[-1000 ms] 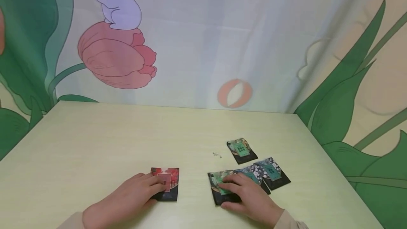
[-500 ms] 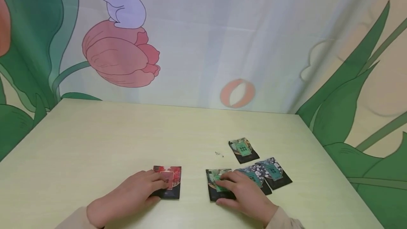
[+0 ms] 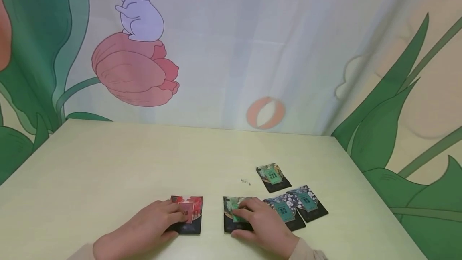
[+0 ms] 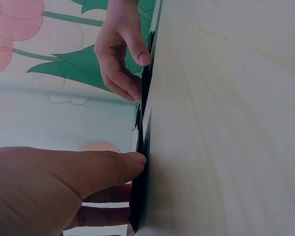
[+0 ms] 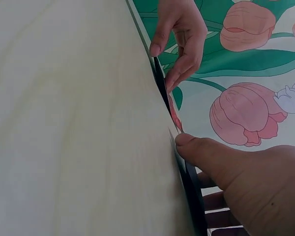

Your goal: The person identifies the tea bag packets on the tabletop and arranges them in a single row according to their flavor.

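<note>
My left hand (image 3: 153, 224) rests its fingers on a flat red-and-black sachet (image 3: 194, 224), its thumb by the near left edge. The sachet's left side is partly hidden by the hand. To the right, fingertips of my right hand (image 3: 261, 224) press on a green-and-black sachet (image 3: 229, 204), with the thumb (image 5: 186, 139) along its near edge. Both sachets lie nearly level, a short gap between them. Just right of that hand is a blue flower-print sachet (image 3: 286, 211), overlapping a second blue sachet (image 3: 306, 203) in the head view.
Another green sachet (image 3: 273, 177) lies farther back on the pale wooden table (image 3: 126, 159). Small dark marks (image 3: 245, 181) show on the tabletop left of it. A printed curtain (image 3: 213, 51) with flowers and a white animal hangs behind the table's back edge.
My right hand has slid the green sachet left, away from the blue ones and closer to the red sachet. The left hand stays on the red sachet. The head view shifts slightly.
</note>
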Tool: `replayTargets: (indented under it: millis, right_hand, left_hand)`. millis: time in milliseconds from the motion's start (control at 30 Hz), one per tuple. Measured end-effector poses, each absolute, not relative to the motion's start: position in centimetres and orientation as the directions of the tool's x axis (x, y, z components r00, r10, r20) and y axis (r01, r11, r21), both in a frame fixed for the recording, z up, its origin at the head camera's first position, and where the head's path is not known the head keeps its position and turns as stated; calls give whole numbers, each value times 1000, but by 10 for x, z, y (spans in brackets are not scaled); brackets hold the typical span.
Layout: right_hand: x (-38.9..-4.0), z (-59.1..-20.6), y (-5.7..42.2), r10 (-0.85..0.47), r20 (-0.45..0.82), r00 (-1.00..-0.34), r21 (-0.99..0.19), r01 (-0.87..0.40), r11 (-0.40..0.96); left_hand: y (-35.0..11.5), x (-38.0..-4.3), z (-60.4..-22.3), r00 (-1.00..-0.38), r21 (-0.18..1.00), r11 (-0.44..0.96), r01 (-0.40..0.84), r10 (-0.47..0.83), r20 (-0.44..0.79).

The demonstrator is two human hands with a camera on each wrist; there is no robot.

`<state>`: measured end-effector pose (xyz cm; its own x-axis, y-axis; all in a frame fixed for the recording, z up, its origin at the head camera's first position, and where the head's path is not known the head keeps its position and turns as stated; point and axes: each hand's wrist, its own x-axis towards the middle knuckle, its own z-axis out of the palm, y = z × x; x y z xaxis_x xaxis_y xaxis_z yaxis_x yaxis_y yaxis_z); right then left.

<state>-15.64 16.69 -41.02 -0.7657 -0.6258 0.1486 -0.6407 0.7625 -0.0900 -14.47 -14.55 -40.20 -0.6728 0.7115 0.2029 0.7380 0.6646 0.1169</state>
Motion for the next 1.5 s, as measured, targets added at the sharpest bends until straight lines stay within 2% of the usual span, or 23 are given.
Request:
replayTargets:
  millis: [233,567,1000,1500]
  right_hand:
    - [-157,-412,156,-632,152,-760,-69,-646,760]
    - [-160,-411,140,-651,115,-750,-94,-661,745]
    - [-160,-410,130,-683,135,-718,-70,-694,716]
    - [-159,-409,120,-694,112,-711,-69,-703,708]
  left_hand:
    - [-145,-144,-402,-703,145,688,711,698,136]
    - [-145,-145,-402,-694,125,683,720,700,168]
    - [-144,-146,-402,-711,139,697,703,693,121]
    - [-145,-145,-401,-703,131,691,711,696,146]
